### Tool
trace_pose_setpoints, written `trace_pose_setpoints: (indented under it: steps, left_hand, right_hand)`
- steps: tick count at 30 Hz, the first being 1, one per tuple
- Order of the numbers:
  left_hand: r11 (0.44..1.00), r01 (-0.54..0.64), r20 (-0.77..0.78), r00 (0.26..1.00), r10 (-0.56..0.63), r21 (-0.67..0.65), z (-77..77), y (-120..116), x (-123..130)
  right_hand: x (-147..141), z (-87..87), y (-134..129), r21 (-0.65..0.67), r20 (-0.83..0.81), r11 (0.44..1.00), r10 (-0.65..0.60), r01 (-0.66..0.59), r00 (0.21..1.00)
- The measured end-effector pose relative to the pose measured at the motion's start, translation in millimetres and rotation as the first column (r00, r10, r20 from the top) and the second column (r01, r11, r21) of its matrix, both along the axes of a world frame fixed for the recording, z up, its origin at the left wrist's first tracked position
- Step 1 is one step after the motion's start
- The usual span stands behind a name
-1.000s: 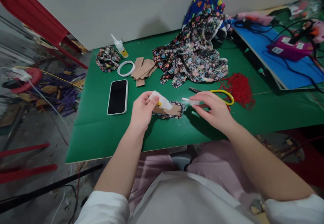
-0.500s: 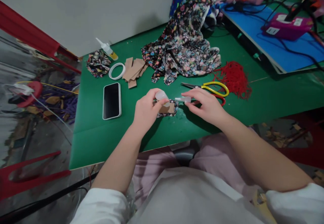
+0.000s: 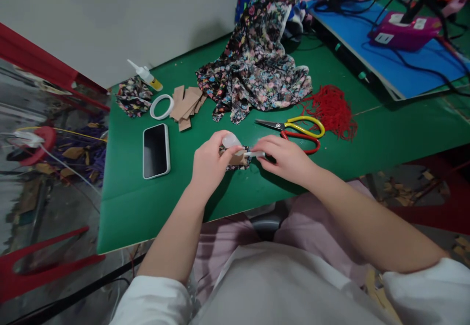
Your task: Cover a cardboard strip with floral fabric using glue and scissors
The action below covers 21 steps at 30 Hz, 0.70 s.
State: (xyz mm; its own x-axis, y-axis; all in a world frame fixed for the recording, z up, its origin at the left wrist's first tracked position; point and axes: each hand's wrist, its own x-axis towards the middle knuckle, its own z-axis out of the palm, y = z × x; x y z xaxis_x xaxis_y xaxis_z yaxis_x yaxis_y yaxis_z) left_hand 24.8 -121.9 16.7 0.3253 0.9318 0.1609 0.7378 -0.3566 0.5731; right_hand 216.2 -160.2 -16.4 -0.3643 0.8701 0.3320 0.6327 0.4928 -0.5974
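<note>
in the head view, labels [image 3: 384,38] on the far-right purple box [image 3: 407,35] are too small to read. the left hand [image 3: 208,163] grips a white bottle [image 3: 230,141]; the right hand [image 3: 288,159] pinches a white nozzle [image 3: 258,154], closer to the bottle than a second ago. cardboard [image 3: 237,160] lies on floral cloth [image 3: 240,168] beneath, near side of the bench [image 3: 179,207].

You have no text, brand, number or sign that can be read anywhere in your view. The closest thing to a label lies toward your two o'clock, where the purple box [image 3: 406,41] on the blue sheet [image 3: 408,78] carries a few white patches [image 3: 384,38]; the nearest of them to you bears dark marks, too small and blurred for you to make out as letters or figures. At your nine o'clock, the phone [image 3: 155,151] shows you a dark screen.
</note>
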Motion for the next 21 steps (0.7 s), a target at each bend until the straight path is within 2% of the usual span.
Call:
trace_pose_setpoints:
  steps: [5,10,16,21]
  left_hand:
    - [1.000,0.014,-0.047,0.999,-0.015,-0.024,-2.1,0.6,1.9]
    - [1.000,0.010,-0.025,1.000,-0.011,-0.018,0.1,0.8,2.1]
    - [0.999,0.028,-0.021,0.999,-0.029,-0.016,0.2,3.5,3.3]
    - [0.998,0.063,-0.052,0.997,-0.063,0.003,0.2,2.9,4.3]
  right_hand:
    - [-7.7,-2.5,2.1,0.050,0.060,0.999,-0.003,0.000,0.998]
    - [-8.2,-5.1,3.0,0.087,0.062,0.996,0.000,-0.006,0.998]
    - [-8.3,-7.1,3.6,0.061,0.076,0.997,0.049,-0.054,0.996]
    - [-8.5,-3.8,2.5,0.020,0.101,1.000,0.012,-0.014,0.995]
